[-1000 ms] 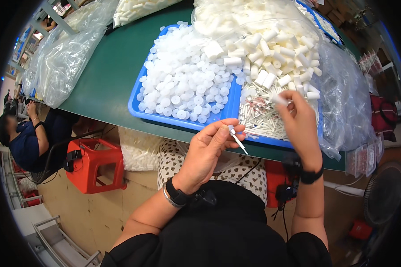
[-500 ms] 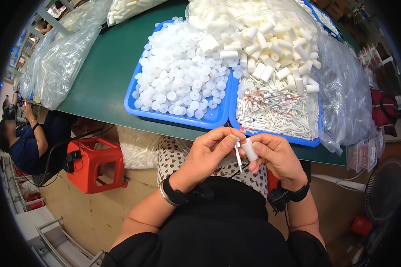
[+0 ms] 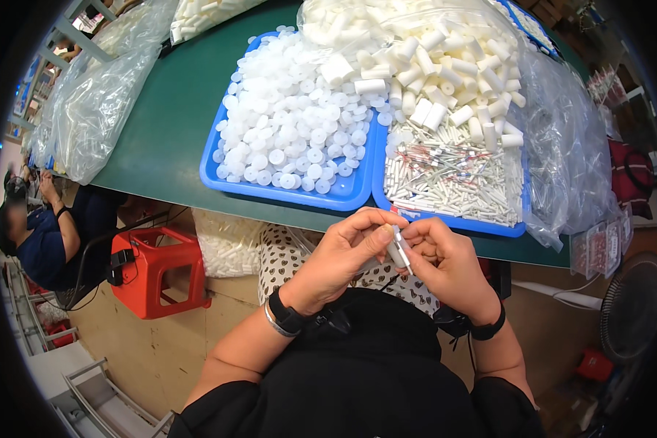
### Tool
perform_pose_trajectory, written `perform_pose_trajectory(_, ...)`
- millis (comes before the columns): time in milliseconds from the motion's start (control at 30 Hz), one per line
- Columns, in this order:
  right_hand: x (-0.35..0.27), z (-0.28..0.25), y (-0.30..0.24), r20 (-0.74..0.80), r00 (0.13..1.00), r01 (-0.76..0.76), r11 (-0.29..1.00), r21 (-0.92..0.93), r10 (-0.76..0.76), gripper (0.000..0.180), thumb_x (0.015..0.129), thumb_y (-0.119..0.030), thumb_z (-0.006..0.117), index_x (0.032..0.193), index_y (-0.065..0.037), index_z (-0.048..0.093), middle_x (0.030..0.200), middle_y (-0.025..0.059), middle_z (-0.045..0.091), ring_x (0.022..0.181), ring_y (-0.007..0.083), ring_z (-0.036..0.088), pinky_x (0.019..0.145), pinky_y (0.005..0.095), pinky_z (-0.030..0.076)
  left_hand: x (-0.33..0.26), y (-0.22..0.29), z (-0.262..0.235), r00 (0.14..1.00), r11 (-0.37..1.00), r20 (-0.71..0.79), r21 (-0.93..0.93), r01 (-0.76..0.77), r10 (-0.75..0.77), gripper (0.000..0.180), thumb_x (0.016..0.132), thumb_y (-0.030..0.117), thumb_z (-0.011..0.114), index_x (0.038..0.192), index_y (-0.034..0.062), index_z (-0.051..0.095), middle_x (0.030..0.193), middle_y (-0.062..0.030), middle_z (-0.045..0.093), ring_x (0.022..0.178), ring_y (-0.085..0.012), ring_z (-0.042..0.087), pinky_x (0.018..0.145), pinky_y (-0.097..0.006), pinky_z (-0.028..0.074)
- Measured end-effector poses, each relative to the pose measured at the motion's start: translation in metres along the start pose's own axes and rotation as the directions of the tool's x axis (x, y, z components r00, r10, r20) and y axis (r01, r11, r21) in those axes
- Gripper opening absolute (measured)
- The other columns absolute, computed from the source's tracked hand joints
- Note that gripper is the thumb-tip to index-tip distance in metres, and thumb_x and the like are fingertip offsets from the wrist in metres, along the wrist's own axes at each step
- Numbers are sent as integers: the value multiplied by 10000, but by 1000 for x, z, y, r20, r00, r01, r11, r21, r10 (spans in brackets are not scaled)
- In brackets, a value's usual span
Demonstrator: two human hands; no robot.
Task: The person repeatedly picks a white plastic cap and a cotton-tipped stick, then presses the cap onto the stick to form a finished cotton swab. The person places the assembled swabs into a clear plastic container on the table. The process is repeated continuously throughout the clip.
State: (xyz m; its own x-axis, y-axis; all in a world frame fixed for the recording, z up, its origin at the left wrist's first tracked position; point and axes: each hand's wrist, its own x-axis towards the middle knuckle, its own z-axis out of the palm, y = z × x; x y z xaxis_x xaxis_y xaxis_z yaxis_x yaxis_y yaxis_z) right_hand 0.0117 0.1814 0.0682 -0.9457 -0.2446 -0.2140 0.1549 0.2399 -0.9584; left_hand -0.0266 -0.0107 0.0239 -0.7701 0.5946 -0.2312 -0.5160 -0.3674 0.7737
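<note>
In front of my body, both hands meet at a thin white rod (image 3: 404,261) and a thicker white cylinder (image 3: 394,253), which lie side by side at a slant. My left hand (image 3: 350,248) is closed, its thumb and forefinger pinching at the rod's upper end. Opposite it, my right hand (image 3: 445,255) closes around the same parts, its thumb near the rod's lower end. Fingers hide much of the cylinder, and whether the rod is inside or only beside it cannot be made out.
A blue tray (image 3: 212,171) holds translucent white discs. Beside it, another blue tray (image 3: 489,228) carries thin white rods with red wires, below a heap of white cylinders (image 3: 445,66). Clear plastic bags, a red stool (image 3: 153,274), a fan (image 3: 634,310) and a seated person (image 3: 47,233) surround the green table (image 3: 160,146).
The cylinder, earlier held upright in my right fingers apart from the rod, is now against it and tilted. My right hand has turned and its fingers have come closer to my left.
</note>
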Motion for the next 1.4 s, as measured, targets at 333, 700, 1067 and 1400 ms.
perform_pose_trajectory(333,0,-8,17,97,984,-177,845,504,148,143,978,-48,560,1079,0,472,979,126,661,819,144,678,684,260,569,-3,-6,11,989,995,-120,-66,81,-88,319,989,158,593,1265,-2,573,1026,-68,660,815,-98,629,766,-235,539)
perform_pose_trajectory(700,-14,-132,20,-503,708,-511,132,-850,-496,159,852,-139,671,944,-26,607,901,142,626,879,334,610,751,435,499,2,-4,13,996,969,66,-235,73,-59,189,1013,166,537,1150,53,472,1088,-155,647,773,-116,609,692,-252,522)
perform_pose_trajectory(1067,-10,-97,10,-366,806,3,622,-783,-465,214,868,-104,659,1047,-2,603,931,157,639,839,327,615,714,411,497,10,0,16,998,974,36,-220,59,-52,211,1039,226,494,1081,23,532,1048,-111,633,763,-105,581,690,-261,505)
perform_pose_trajectory(1400,-7,-10,11,-103,836,375,699,-609,-539,312,792,-26,740,1076,6,613,894,141,649,730,285,645,607,355,511,7,-13,22,993,985,-70,-136,-104,95,159,1027,164,511,1108,31,540,1041,-49,591,827,-91,565,763,-250,476)
